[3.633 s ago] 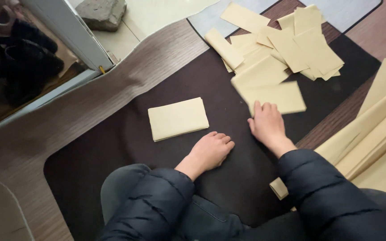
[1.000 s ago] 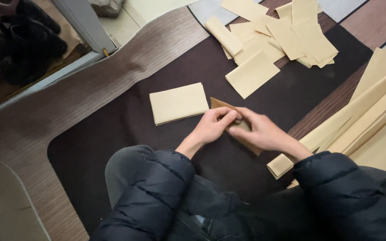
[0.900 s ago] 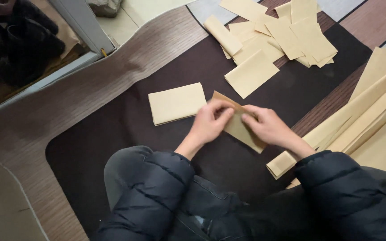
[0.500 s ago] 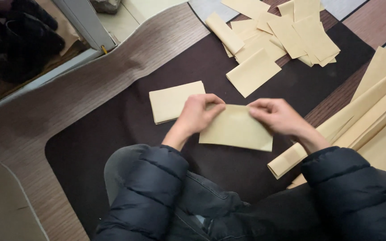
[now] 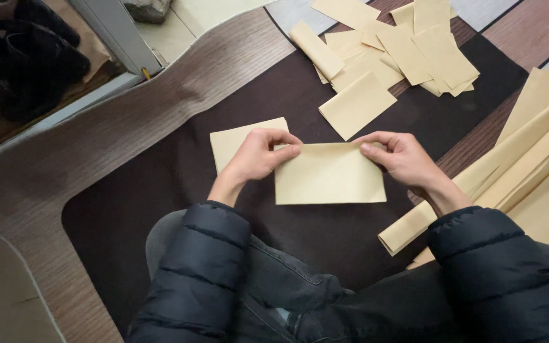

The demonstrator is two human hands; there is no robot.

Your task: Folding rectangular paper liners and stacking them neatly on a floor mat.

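Both my hands hold one tan paper envelope flat above the dark brown mat. My left hand pinches its upper left corner. My right hand pinches its upper right corner. Just behind my left hand, a small stack of tan envelopes lies on the mat, partly hidden by that hand. A single envelope lies farther back in the middle.
A loose heap of tan envelopes covers the mat's far edge. Long tan paper sheets lie stacked at the right. A wood-grain floor borders the mat on the left, beside a metal door sill. My knees fill the near edge.
The envelope was turned from a tilted, edge-on pose to lie flat and squared between both hands. My hands spread apart to its top corners.
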